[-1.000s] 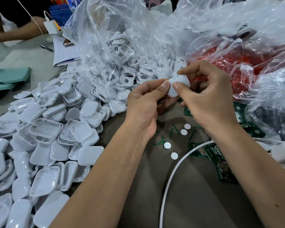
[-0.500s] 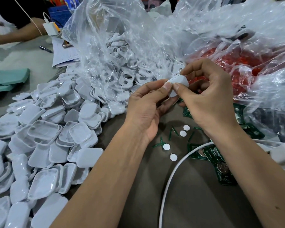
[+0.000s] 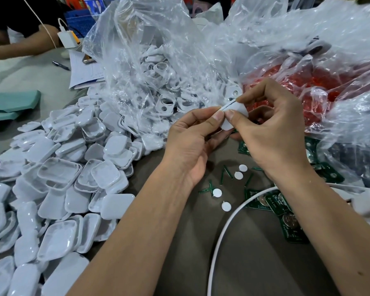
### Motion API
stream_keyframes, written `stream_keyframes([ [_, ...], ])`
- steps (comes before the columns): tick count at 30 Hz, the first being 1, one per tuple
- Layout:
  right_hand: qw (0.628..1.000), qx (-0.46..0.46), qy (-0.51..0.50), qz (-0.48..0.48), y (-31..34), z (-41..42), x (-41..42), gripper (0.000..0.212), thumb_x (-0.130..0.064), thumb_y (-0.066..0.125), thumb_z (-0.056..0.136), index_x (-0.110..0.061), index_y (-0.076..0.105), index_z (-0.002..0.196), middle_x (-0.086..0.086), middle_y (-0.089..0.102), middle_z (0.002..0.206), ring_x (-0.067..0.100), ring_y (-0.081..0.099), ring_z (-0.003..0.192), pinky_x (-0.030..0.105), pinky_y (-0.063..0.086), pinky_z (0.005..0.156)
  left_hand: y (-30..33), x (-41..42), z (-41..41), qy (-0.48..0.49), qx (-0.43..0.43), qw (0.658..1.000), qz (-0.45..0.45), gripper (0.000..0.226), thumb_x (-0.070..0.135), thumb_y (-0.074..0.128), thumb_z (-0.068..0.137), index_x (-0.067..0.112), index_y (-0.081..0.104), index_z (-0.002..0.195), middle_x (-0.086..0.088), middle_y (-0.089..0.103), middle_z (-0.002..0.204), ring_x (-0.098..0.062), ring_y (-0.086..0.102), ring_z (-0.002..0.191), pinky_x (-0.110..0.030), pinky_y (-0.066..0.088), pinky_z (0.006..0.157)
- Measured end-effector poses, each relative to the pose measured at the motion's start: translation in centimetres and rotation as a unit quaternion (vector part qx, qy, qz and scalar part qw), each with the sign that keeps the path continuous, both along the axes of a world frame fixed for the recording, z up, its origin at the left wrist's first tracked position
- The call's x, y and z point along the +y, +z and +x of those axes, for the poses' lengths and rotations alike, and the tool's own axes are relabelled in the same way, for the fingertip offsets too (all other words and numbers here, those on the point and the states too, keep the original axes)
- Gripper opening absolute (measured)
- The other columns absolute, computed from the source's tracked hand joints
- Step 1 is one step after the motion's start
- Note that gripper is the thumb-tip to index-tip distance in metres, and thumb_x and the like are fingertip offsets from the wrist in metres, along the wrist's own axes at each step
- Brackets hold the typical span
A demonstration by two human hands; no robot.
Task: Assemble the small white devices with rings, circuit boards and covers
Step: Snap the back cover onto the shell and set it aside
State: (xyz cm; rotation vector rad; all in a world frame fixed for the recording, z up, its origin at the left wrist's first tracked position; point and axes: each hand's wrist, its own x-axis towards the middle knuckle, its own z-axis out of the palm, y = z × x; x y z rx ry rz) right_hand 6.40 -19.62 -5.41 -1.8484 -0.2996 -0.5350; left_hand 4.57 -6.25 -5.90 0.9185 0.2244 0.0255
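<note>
Both hands pinch white device (image 3: 235,115), seam running up-right; grip tight on edges.

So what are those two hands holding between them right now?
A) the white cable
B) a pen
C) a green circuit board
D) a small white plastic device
D: the left hand and right hand both pinch a small white device with a dark seam along its edge; the green circuit boards and the white cable lie on the table.

White cable (image 3: 224,229) curving across table, pen (image 3: 61,65) beside papers (image 3: 83,71), white charger (image 3: 67,39)
</note>
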Motion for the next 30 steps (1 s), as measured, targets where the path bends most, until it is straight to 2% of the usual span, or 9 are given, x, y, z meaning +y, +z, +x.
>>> stream_keyframes([
  [6,1.000,0.011,-0.005,0.013,-0.1,0.1,0.0,0.025,-0.025,0.087,0.084,-0.019,0.069,0.100,-0.002,0.066,0.081,0.015,0.070,0.066,0.039,0.062,0.056,-0.1,-0.1,0.1,0.024,-0.006,1.000,0.011,0.004,0.000,0.070,0.091,-0.002,0.071,0.095,-0.012,0.074,0.085,-0.020,0.072,0.074,-0.039,0.064,0.080],
  [9,0.998,0.040,0.024,0.053,-0.3,0.2,0.0,0.014,-0.020,0.082,0.089,-0.018,0.073,0.100,-0.005,0.068,0.076,0.017,0.074,0.061,0.042,0.064,0.056,0.0,0.0,0.2,0.043,-0.015,0.999,0.022,0.002,0.002,0.071,0.090,0.002,0.072,0.088,-0.012,0.075,0.084,-0.021,0.074,0.074,-0.031,0.065,0.071],
  [12,0.996,0.054,0.027,0.067,-0.4,0.5,-0.1,0.009,-0.016,0.078,0.092,-0.017,0.073,0.099,-0.001,0.070,0.075,0.019,0.075,0.060,0.043,0.064,0.055,-0.1,0.1,0.1,0.044,-0.028,0.997,0.049,0.001,0.003,0.074,0.089,0.003,0.073,0.090,-0.014,0.076,0.085,-0.022,0.074,0.075,-0.027,0.062,0.067],
  [17,0.997,0.052,-0.013,0.060,-0.6,1.0,-0.5,0.009,-0.021,0.079,0.088,-0.019,0.073,0.095,0.001,0.072,0.078,0.021,0.075,0.066,0.044,0.064,0.058,-0.6,0.1,-0.2,-0.003,-0.078,0.985,0.152,0.028,-0.005,0.076,0.086,0.001,0.073,0.113,-0.020,0.076,0.090,-0.031,0.073,0.080,-0.039,0.064,0.082],
  [20,0.995,0.062,-0.013,0.071,-0.7,1.0,-0.6,0.010,-0.022,0.080,0.087,-0.019,0.073,0.094,0.001,0.072,0.075,0.022,0.075,0.060,0.043,0.063,0.056,-0.6,0.2,-0.3,-0.011,-0.084,0.976,0.203,0.032,-0.004,0.075,0.088,0.004,0.072,0.119,-0.022,0.077,0.085,-0.023,0.075,0.069,-0.031,0.062,0.071],
  [22,0.995,0.065,-0.009,0.073,-0.7,0.9,-0.5,0.010,-0.021,0.080,0.088,-0.020,0.072,0.094,-0.001,0.071,0.073,0.019,0.072,0.053,0.040,0.062,0.052,-0.5,0.2,-0.3,-0.009,-0.082,0.975,0.206,0.033,-0.005,0.074,0.089,0.003,0.071,0.120,-0.021,0.077,0.083,-0.020,0.075,0.066,-0.027,0.061,0.068],
  [25,0.994,0.077,-0.005,0.072,-0.7,0.9,-0.6,0.007,-0.024,0.079,0.090,-0.024,0.072,0.092,0.002,0.069,0.071,0.015,0.068,0.049,0.033,0.056,0.045,-0.4,0.4,-0.2,-0.008,-0.084,0.976,0.202,0.032,-0.004,0.074,0.089,0.004,0.071,0.120,-0.021,0.076,0.083,-0.020,0.074,0.066,-0.030,0.061,0.069],
  [30,0.992,0.112,0.024,0.049,-0.8,1.0,-0.6,0.006,-0.031,0.075,0.092,-0.032,0.070,0.095,0.012,0.067,0.073,0.015,0.057,0.054,0.026,0.045,0.050,-0.4,0.5,-0.1,0.002,-0.071,0.979,0.190,0.026,-0.005,0.073,0.089,0.006,0.073,0.113,-0.025,0.072,0.083,-0.021,0.073,0.067,-0.029,0.062,0.071],
])
